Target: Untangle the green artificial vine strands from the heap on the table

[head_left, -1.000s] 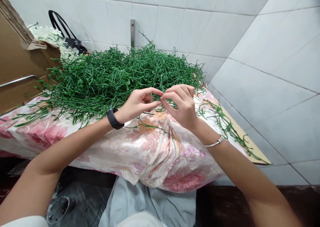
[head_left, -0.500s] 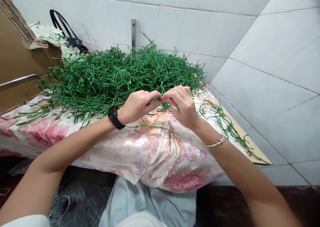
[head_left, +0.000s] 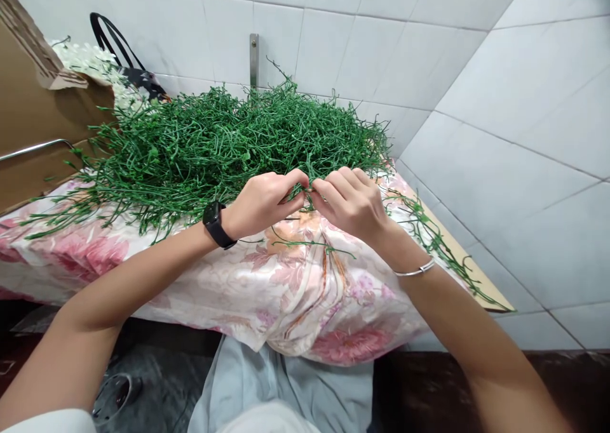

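Observation:
My left hand (head_left: 269,201), with a black watch on its wrist, is closed, thumb and forefinger pinched together. Fingertip to fingertip with it, my right hand (head_left: 350,201) is closed too, its fingers curled under. Between them shows a small bit of a thin green stem, mostly hidden by the fingers. Just below the hands, a thin green stem strand (head_left: 312,246) crosses in front of the flowered tablecloth (head_left: 229,280). Directly behind both hands lies a large tangled heap of green artificial stems (head_left: 238,134).
At the right edge of the table, several loose stems (head_left: 433,239) lie over a bare board edge. A cardboard box (head_left: 42,115) stands at the left, with white artificial flowers (head_left: 90,61) and a black-handled bag (head_left: 143,80) behind. Tiled walls (head_left: 372,46) close off the back and right.
My right hand has turned over slightly, its fingers curling in more, and shifted a little to the right. The strand below has moved right as well. My left hand stays nearly in place.

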